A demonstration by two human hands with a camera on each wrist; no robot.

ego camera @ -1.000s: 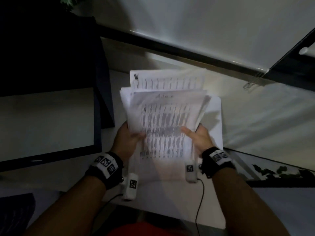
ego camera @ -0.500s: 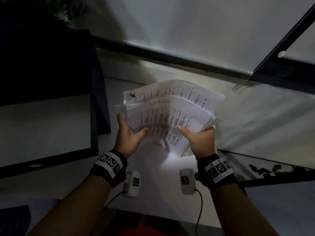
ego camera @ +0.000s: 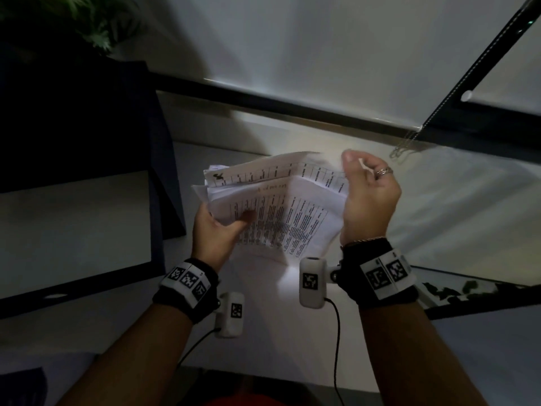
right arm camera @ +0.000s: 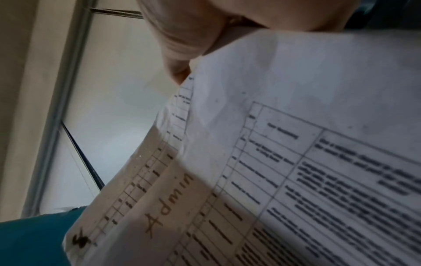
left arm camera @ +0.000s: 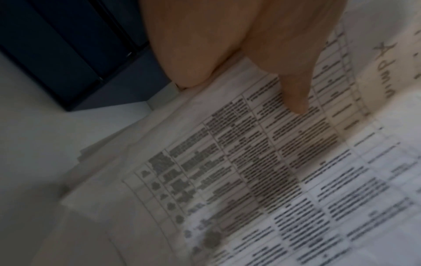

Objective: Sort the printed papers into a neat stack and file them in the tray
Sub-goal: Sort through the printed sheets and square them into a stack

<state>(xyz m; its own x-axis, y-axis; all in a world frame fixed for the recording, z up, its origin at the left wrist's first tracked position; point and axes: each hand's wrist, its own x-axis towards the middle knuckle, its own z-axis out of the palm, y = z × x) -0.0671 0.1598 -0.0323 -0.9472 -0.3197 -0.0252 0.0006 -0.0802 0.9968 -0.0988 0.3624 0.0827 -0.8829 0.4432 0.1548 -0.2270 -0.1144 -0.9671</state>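
Note:
A loose bundle of printed papers (ego camera: 278,218) with tables of text is held up above the white desk (ego camera: 292,341), bent and fanned unevenly. My left hand (ego camera: 225,228) grips its left edge, thumb on the top sheet and fingers hidden underneath. My right hand (ego camera: 366,189) holds the upper right edge with curled fingers. In the left wrist view my left thumb (left arm camera: 293,100) presses on the top sheet (left arm camera: 250,171), marked "Admin". The right wrist view shows my right hand (right arm camera: 182,45) at the paper edge (right arm camera: 296,162). I cannot tell which object is the tray.
A dark blue box-like object (ego camera: 164,171) with a pale face stands at the left of the desk. Behind are a plant (ego camera: 87,27), a white blind (ego camera: 322,54) and its bead chain (ego camera: 407,148). A dark strip (ego camera: 468,291) borders the desk's right side.
The bundle has come up off the desk and tilted. My right hand slid from the lower right edge to the upper right corner. The left hand keeps its hold on the left edge.

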